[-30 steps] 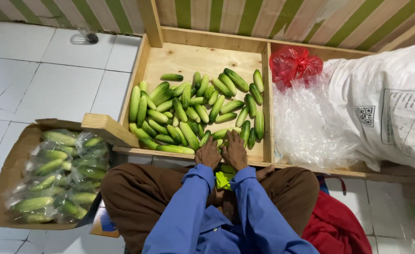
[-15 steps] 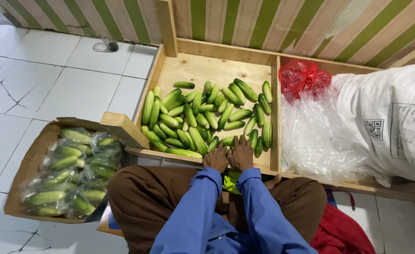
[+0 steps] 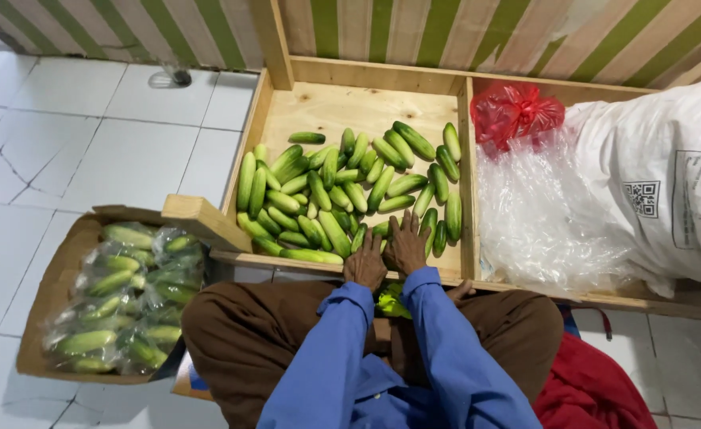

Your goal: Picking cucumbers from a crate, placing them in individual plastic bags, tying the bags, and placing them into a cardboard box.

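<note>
Cucumbers (image 3: 342,195) fill the wooden bin (image 3: 350,103), heaped toward its near rail, where both hands meet at 6 o'clock. Left hand (image 3: 366,266) and right hand (image 3: 406,246) lie palm-down, fingers loosely spread among the nearest cucumbers, gripping nothing visible (a green scrap shows below the wrists, unclear what). At 8 o'clock sits a cardboard box (image 3: 48,302) of bagged cucumbers, close beside the knee. At 3 o'clock, clear plastic bags (image 3: 541,230) and a white sack (image 3: 668,183) crowd the neighbouring compartment; a red bag (image 3: 517,115) lies beyond at 1 o'clock.
</note>
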